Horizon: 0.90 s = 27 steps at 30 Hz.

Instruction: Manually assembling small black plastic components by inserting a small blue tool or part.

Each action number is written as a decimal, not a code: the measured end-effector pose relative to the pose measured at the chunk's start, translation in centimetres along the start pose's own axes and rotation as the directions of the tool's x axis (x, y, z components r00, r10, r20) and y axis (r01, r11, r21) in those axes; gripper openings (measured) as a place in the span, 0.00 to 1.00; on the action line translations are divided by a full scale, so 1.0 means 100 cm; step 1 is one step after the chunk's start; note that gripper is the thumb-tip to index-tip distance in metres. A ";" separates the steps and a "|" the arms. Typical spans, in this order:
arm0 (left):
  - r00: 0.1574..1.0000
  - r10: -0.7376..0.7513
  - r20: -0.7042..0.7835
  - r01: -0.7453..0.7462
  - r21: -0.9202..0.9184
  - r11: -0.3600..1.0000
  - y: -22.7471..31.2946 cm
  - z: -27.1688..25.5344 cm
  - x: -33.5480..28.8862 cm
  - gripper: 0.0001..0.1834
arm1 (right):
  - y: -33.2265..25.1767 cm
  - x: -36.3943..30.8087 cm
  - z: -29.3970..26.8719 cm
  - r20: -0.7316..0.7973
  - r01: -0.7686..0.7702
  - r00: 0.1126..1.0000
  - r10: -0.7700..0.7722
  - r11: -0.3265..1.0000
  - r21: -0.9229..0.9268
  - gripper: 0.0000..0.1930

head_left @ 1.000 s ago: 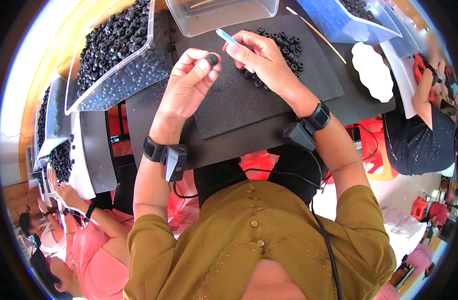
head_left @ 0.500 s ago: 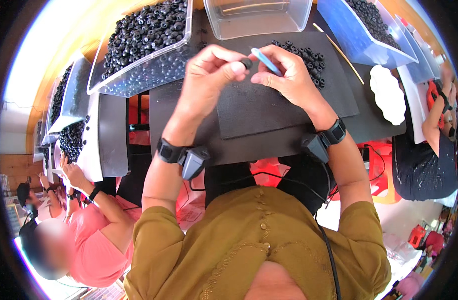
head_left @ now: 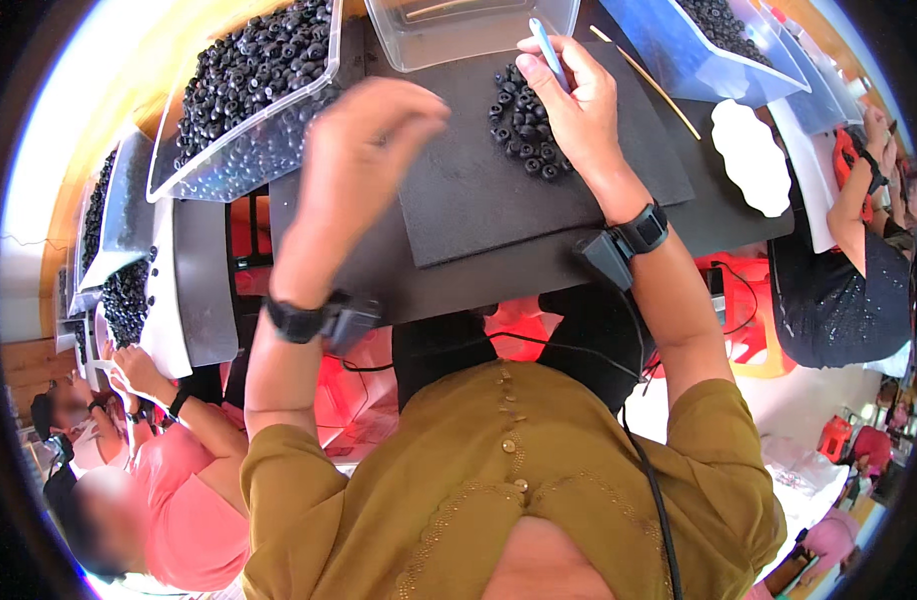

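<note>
My right hand (head_left: 584, 100) is closed around a slim light-blue pen-like tool (head_left: 547, 48), its upper end pointing away from me. Right beside that hand lies a pile of small round black pieces (head_left: 524, 130), many with a hole in the middle. The pile rests on a black mat (head_left: 449, 220). To the left, my left hand (head_left: 369, 150) hangs over the table near a big clear bin (head_left: 169, 190) heaped with similar black pieces. Motion smears its fingers, so whether anything is in them does not show.
Ahead stands another clear bin (head_left: 459, 55) with a thin stick in it. A blue-tinted bin (head_left: 669, 60) of black pieces is at far right. Nearer are a wooden stick (head_left: 659, 95) and a white scalloped thing (head_left: 751, 158). Other people sit at both sides.
My hands have come apart. The left, which held a black piece near the tool, has swung left and blurred. My right hand has risen slightly, the tool now more upright.
</note>
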<state>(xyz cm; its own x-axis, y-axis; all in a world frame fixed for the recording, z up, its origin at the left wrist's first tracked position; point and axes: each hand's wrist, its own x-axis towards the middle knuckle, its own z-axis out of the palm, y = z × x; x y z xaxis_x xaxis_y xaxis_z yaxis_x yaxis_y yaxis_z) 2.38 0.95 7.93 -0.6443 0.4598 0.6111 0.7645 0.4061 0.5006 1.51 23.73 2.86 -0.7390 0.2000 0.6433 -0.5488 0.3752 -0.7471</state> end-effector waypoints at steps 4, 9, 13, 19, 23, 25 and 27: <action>0.970 0.131 0.203 -0.134 0.004 0.991 -0.005 0.063 -0.009 0.11 | 0.004 0.000 0.003 -0.020 0.024 1.000 -0.024 1.000 -0.019 0.08; 0.953 0.059 0.296 -0.047 -0.048 0.998 -0.024 0.084 -0.004 0.13 | 0.001 -0.001 0.002 -0.008 0.038 0.999 -0.039 0.998 -0.058 0.08; 0.941 -0.025 0.337 0.068 -0.117 0.991 -0.035 0.073 -0.009 0.10 | 0.002 -0.002 0.000 0.020 0.031 0.999 -0.030 0.998 -0.051 0.09; 0.831 -0.393 0.394 0.467 -0.877 0.109 -0.052 0.039 -0.023 0.07 | -0.006 -0.005 0.001 0.223 -0.003 0.975 0.011 0.999 -0.037 0.16; 0.853 -0.357 0.381 0.348 -0.924 -0.156 -0.058 0.034 -0.024 0.07 | -0.011 -0.011 0.007 0.361 0.031 0.931 -0.058 0.996 0.079 0.19; 0.860 -0.342 0.378 0.336 -0.925 -0.176 -0.059 0.036 -0.026 0.07 | -0.009 -0.012 0.009 0.406 0.023 0.913 -0.049 0.997 0.067 0.19; 0.866 -0.329 0.376 0.325 -0.924 -0.200 -0.059 0.038 -0.027 0.07 | -0.011 -0.012 0.009 0.455 0.057 0.889 -0.055 0.998 0.008 0.18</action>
<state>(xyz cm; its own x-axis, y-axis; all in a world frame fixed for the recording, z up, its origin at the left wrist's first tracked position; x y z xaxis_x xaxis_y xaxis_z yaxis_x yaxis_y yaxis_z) -0.47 0.29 0.97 -0.8165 0.5614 0.1343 -0.3455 -0.6617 0.6654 2.65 22.27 2.78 -0.8046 -0.2545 0.5366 -0.5934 0.3786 -0.7103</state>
